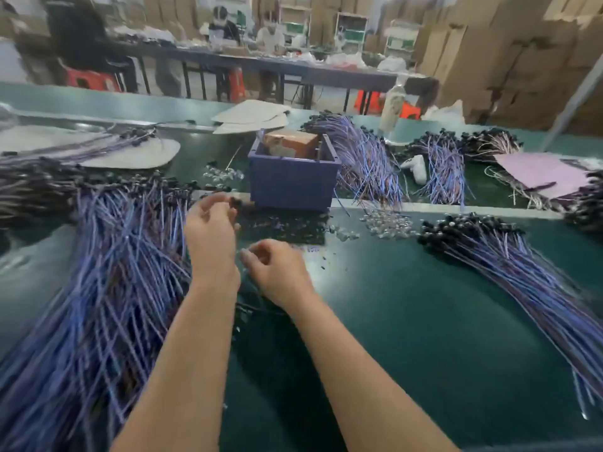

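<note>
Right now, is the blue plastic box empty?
No, a brown cardboard carton sticks up out of the blue plastic box.

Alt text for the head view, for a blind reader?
Two bare hands work over a green table: the left hand pinches a small black part, the right hand curls beside it. Heaps of purple wires flank them; a blue bin stands behind.
</note>
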Motion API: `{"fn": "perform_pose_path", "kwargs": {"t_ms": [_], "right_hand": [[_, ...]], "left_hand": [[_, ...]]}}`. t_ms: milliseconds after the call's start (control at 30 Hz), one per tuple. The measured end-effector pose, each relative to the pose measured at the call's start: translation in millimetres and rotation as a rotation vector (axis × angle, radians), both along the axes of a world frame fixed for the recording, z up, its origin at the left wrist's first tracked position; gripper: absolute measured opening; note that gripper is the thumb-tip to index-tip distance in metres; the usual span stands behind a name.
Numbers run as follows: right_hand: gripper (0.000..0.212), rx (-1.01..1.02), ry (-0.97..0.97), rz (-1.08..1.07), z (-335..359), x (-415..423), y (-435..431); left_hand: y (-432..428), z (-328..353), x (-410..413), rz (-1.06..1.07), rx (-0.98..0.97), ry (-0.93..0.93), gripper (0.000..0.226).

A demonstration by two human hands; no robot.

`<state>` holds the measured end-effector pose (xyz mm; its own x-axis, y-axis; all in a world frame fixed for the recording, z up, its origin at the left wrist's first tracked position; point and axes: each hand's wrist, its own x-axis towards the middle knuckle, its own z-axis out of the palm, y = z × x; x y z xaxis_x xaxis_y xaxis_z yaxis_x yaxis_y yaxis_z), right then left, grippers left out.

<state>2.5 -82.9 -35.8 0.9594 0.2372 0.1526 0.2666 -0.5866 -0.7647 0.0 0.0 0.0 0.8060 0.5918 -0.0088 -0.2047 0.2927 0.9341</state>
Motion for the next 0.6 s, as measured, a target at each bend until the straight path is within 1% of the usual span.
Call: {"fn": "perform_pose_path", "kwargs": {"t_ms": [67,133,200,233,300,367,400,500,533,600], "right_hand": [[0.031,-0.144,-0.027,0.080,-8.1,1.2,34.5],[0.029,-0.198,-0.058,0.101,-11.7,5.4,61.8],[0.034,-0.173,-0.078,0.116,-13.0,17.6,77.0],[0.038,-0.196,-0.094,0.117,-13.8,25.4,80.7],[0.042,-0.298,-0.118,0.151,-14.3,34.7,86.6],[0.043,-0.361,-0.127,0.183,-16.3,39.0,90.0],[0.041,-0.345,-0.132,0.183,-17.3,40.1,90.5],[0.026,-0.178,-0.099,0.131,-17.7,42.4,90.1],[0.022,-0.112,-0.071,0.113,-17.8,42.3,89.9],[0.016,0.092,-0.012,0.058,-17.5,41.0,88.1]], "left_hand": [[20.8,-3.7,4.2,0.154,0.016,0.020,0.020],[39.8,-7.8,11.0,0.187,-0.081,0.050,0.013],[54.2,-14.8,20.8,0.187,-0.177,0.079,0.018],[59.7,-15.8,24.9,0.201,-0.228,0.086,0.017],[63.6,-10.4,26.9,0.258,-0.324,0.094,0.015],[63.4,-9.7,28.6,0.306,-0.332,0.113,0.025],[61.8,-8.8,28.4,0.325,-0.329,0.126,0.030],[60.3,-11.7,32.2,0.352,-0.310,0.150,0.035],[59.6,-11.3,32.4,0.359,-0.301,0.162,0.034],[56.6,-11.9,32.0,0.375,-0.272,0.159,0.033]]}}
